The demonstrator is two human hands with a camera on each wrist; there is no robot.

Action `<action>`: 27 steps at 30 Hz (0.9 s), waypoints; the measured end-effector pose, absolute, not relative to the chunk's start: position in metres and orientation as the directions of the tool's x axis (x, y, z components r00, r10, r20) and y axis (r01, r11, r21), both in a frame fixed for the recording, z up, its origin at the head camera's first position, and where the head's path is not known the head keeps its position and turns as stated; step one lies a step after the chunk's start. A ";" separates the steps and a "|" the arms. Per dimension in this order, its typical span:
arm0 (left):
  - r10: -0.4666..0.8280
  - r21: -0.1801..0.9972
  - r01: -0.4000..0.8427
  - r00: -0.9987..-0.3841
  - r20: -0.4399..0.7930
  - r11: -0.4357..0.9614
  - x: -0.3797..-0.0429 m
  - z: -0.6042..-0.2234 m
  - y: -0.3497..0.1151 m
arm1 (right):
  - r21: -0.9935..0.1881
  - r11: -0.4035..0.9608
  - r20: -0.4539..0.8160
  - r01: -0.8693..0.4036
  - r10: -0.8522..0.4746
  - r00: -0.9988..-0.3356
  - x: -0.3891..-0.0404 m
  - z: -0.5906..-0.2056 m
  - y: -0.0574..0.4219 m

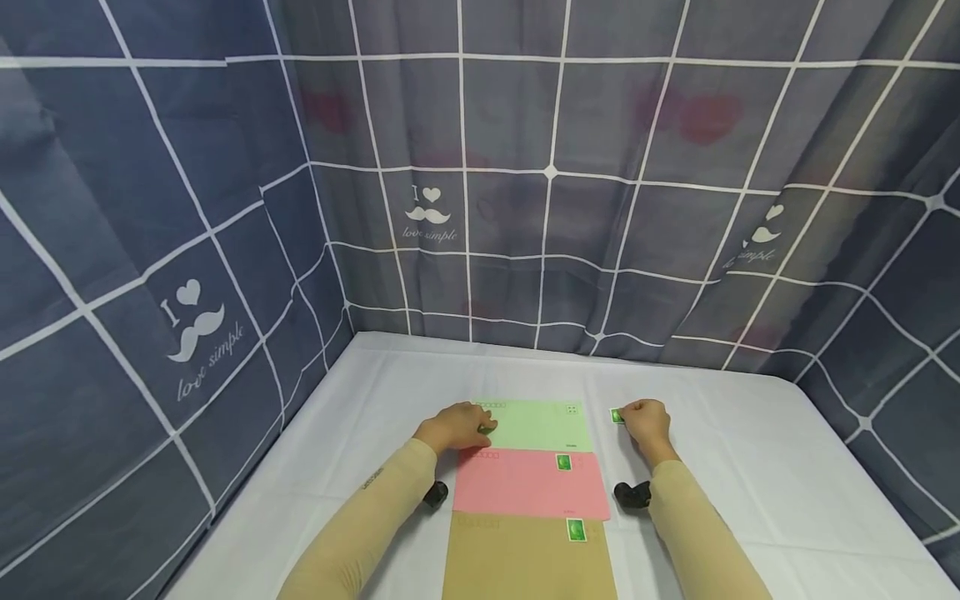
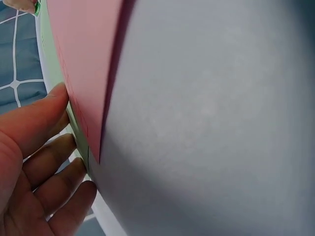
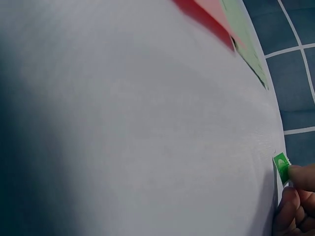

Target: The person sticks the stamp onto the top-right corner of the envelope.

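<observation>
Three envelopes lie in a column on the white table: a light green envelope (image 1: pixel 532 427) at the far end, a pink envelope (image 1: pixel 525 485) and a brown envelope (image 1: pixel 525 562) nearest. My left hand (image 1: pixel 456 427) rests on the left edge of the green envelope, its fingers spread and touching the paper, as the left wrist view also shows. To the right of that envelope, my right hand (image 1: pixel 648 427) pinches a small green postage stamp (image 3: pixel 281 166) between thumb and finger. Green stamps sit at the upper right of the pink and brown envelopes. The green envelope has a small printed box there.
White cloth (image 1: pixel 750 467) covers the table. Dark grid-patterned curtains (image 1: pixel 495 208) stand behind and at both sides. Black devices (image 1: pixel 632 495) are at both wrists.
</observation>
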State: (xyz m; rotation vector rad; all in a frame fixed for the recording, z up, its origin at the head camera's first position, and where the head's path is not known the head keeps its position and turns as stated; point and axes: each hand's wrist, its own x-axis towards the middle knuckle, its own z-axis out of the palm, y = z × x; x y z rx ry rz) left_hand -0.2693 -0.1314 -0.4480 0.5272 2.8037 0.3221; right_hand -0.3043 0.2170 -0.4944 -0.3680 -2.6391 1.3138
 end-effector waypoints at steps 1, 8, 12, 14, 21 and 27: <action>0.385 0.264 0.325 -0.896 -0.221 0.908 -0.270 -0.448 -0.131 | -0.806 0.572 0.032 0.151 0.298 -0.954 -0.304 -0.494 0.217; 0.377 0.267 0.316 -0.899 -0.222 0.910 -0.271 -0.449 -0.131 | -0.848 0.487 -0.060 0.207 0.299 -0.952 -0.304 -0.490 0.222; 0.378 0.279 0.314 -0.900 -0.216 0.907 -0.271 -0.449 -0.131 | -0.866 0.459 -0.071 0.200 0.283 -0.956 -0.304 -0.489 0.223; 0.377 0.279 0.313 -0.901 -0.214 0.908 -0.271 -0.449 -0.131 | -0.868 0.457 -0.070 0.195 0.276 -0.959 -0.304 -0.489 0.224; 0.382 0.271 0.323 -0.900 -0.208 0.907 -0.270 -0.450 -0.131 | -0.872 0.452 -0.064 0.185 0.270 -0.961 -0.304 -0.492 0.227; 0.386 0.251 0.332 -0.899 -0.207 0.909 -0.269 -0.452 -0.132 | -0.899 0.413 -0.030 0.143 0.269 -0.963 -0.304 -0.497 0.229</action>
